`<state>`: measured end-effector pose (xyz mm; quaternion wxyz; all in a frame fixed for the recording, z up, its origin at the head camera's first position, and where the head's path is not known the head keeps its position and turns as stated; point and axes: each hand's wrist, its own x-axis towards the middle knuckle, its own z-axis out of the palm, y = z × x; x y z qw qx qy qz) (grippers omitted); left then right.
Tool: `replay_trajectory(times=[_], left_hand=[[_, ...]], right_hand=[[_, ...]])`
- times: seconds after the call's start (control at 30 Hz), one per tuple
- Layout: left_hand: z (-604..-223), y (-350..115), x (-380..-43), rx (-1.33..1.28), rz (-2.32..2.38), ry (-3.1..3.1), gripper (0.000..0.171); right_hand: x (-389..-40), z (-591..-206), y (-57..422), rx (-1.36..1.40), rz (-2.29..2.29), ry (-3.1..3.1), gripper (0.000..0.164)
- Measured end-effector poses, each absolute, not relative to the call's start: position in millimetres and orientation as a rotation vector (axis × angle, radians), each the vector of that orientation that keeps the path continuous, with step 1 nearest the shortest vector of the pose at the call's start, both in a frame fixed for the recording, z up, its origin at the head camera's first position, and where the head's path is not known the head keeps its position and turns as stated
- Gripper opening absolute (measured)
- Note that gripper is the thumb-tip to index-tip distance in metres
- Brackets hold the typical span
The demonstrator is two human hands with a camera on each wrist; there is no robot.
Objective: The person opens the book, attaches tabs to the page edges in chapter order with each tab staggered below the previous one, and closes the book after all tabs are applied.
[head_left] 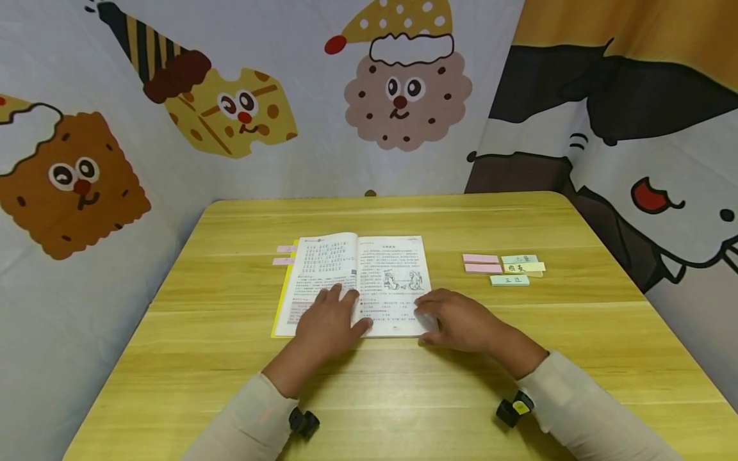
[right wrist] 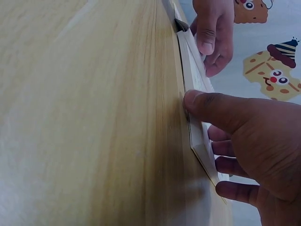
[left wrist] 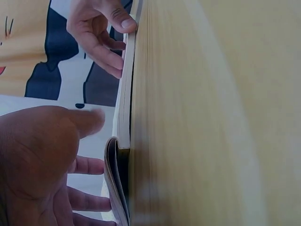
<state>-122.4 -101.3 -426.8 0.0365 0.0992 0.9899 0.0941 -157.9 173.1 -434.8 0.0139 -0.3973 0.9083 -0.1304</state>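
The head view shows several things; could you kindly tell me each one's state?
Book: open, lying on the table.
Pink tabs: sticking out past the book's left edge.
Left hand: fingers extended, on the left page.
Right hand: thumb at the book's near edge, fingers at its right edge.
Pink strips: lying flat, no writing visible.
Green strips: lying apart, handwritten.
Yellow strip: lying flat, handwritten.
Wrist cameras: worn at both wrists.

Tbl (head_left: 398,378) glare; wrist pics dimmer

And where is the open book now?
In the head view, the book lies on the table, left of the paper strips, left hand on it, right hand at its right edge.
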Motion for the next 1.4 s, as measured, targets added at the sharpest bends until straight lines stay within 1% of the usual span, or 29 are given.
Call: replay_trajectory(times=[0.17,0.27,0.33,0.43,0.5,0.73,0.87,1.07,1.2,1.27,1.4], left_hand=[[-427.8,-101.2,-120.8,0.323,0.265,3.04,0.084],[-427.6,-101.0,-120.0,0.331,0.256,3.037,0.091],[-427.5,-100.7,-119.6,0.336,0.255,3.039,0.094],[-427.8,-100.1,-119.2,0.339,0.26,3.041,0.096],[-428.4,-99.6,-119.2,0.341,0.258,3.04,0.098],[-428.8,-97.3,-119.6,0.349,0.24,3.053,0.099],[-428.4,-96.5,-119.5,0.371,0.236,3.081,0.097],[-428.5,-95.7,-120.4,0.375,0.223,3.108,0.088],[-428.0,-95.1,-121.4,0.347,0.226,3.098,0.08],[-427.9,-95.1,-121.9,0.335,0.235,3.097,0.077],[-428.8,-96.2,-122.8,0.313,0.28,3.116,0.069]], right_hand=[[-157.1,-432.8,172.6,-1.231,-0.405,2.825,0.047],[-156.9,-431.3,172.6,-1.245,-0.407,2.824,0.042],[-157.2,-430.8,172.6,-1.269,-0.412,2.823,0.035],[-157.9,-430.0,172.4,-1.322,-0.409,2.826,0.024],[-158.3,-429.3,171.8,-1.352,-0.397,2.84,0.021],[-161.1,-424.1,167.6,-1.403,-0.423,2.957,0.016],[-161.4,-417.9,163.0,-1.507,-0.522,3.011,0.016],[-159.3,-408.4,155.5,-1.651,-0.568,3.069,0.02],[-157.6,-404.5,152.4,-1.643,-0.542,3.114,0.024],[-156.8,-403.8,152.0,-1.6,-0.532,3.144,0.031],[-155.0,-404.3,153.0,-1.482,-0.539,3.197,0.053]])
